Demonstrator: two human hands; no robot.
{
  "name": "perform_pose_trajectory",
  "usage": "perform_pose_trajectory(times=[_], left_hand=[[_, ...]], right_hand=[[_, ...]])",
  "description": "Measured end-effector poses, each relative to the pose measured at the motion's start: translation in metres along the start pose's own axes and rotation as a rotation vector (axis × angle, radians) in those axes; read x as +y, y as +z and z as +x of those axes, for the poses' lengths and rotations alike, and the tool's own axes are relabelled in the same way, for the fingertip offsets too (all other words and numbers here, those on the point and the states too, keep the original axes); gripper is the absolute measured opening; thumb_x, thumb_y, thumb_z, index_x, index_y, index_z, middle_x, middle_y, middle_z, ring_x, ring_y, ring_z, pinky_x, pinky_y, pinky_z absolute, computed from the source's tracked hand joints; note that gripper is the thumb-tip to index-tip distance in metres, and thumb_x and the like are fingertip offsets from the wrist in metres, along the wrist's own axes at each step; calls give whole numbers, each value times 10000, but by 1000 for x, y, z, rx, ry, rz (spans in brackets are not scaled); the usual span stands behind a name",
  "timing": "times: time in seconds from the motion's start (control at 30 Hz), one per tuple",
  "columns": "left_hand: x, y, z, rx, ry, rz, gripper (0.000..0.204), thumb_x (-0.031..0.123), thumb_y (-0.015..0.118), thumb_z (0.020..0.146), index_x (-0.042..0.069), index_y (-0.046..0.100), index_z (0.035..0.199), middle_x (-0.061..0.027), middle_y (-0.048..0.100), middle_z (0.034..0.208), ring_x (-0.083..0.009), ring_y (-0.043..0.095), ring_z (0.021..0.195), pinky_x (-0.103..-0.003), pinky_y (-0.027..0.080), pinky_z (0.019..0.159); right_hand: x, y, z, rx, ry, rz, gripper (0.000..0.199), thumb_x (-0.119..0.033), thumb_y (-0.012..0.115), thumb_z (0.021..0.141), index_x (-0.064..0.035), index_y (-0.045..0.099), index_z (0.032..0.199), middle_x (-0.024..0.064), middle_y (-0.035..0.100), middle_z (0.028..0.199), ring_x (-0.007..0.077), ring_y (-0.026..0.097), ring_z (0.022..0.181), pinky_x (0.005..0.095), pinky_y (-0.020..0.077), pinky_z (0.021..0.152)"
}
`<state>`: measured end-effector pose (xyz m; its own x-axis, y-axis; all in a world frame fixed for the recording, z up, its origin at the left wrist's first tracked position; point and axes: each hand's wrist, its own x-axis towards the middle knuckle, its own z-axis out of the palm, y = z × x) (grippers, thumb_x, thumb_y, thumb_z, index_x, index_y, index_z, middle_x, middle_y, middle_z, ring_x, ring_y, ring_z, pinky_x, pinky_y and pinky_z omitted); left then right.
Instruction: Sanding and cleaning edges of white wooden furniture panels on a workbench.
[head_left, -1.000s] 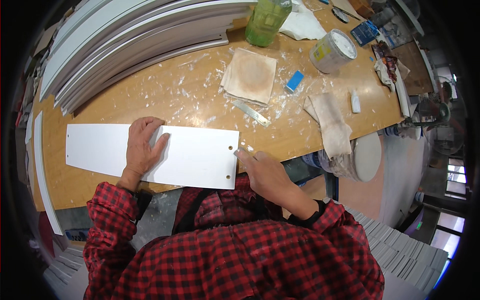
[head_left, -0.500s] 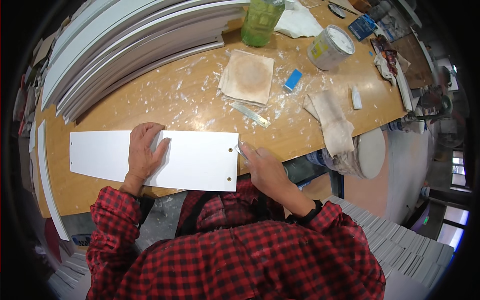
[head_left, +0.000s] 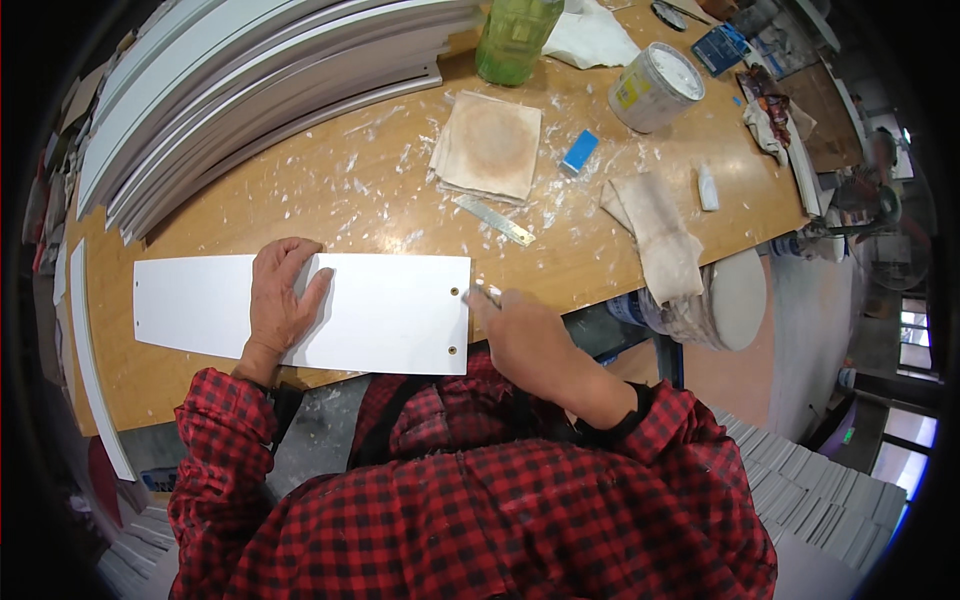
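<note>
A long white board [head_left: 385, 312] lies across the near edge of the worktable, with two brass-coloured holes at its right end and small holes at its left end. My left hand [head_left: 280, 305] rests flat on the board left of its middle, thumb spread from the fingers. At the board's right edge is my right hand [head_left: 530, 345], its fingers closed and the index finger pointing at the edge by the upper hole. A small thin piece shows at those fingertips; its kind is hidden by the hand and slightly blurred.
Long white panels [head_left: 270, 90] are stacked at the far left of the worktable [head_left: 370, 200]. Beyond the board lie folded cloths [head_left: 490, 145], a metal ruler [head_left: 495, 220], a blue block [head_left: 580, 151], a white-filled tub [head_left: 655, 88], a green bottle [head_left: 518, 45] and a draped rag [head_left: 655, 235].
My right hand has shifted slightly nearer to me along the board's right edge, its wrist turning. The left hand stays flat on the board. The whole view has shifted slightly.
</note>
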<state>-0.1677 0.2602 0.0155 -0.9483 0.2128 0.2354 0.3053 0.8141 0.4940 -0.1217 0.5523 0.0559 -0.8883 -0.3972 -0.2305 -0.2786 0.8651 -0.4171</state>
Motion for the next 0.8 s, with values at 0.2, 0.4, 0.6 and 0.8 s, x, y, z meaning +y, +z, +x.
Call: perform_pose_trajectory(times=[0.2,0.4,0.6,0.8], left_hand=[[1,-1,0,-7,-2,2,291,163,663,743,64,594,1008,-106,544,1003,-285,484,997,-373,357,905],[2,0,1,-23,-15,14,280,158,661,745,63,601,1001,-110,543,1009,-285,484,1000,-373,360,906],[0,1,-1,-25,-28,19,286,157,660,746,65,604,1010,-112,544,1013,-290,486,1008,-375,367,904],[-1,3,-2,-4,-22,27,295,158,663,740,64,605,1014,-113,545,1013,-291,488,1004,-373,372,899]], right_hand=[[25,-26,-3,-153,-13,75,407,-91,487,833,-75,466,1239,206,603,970,355,590,875,430,474,718],[27,-17,45,109,99,442,534,-220,608,786,-71,404,1257,202,578,1065,378,559,950,435,443,790],[52,-8,73,301,48,232,595,-210,670,744,-107,399,1264,163,589,1041,345,576,911,408,458,771],[105,-9,53,468,82,147,497,-180,661,755,-135,475,1214,133,578,997,308,585,875,395,467,741]])
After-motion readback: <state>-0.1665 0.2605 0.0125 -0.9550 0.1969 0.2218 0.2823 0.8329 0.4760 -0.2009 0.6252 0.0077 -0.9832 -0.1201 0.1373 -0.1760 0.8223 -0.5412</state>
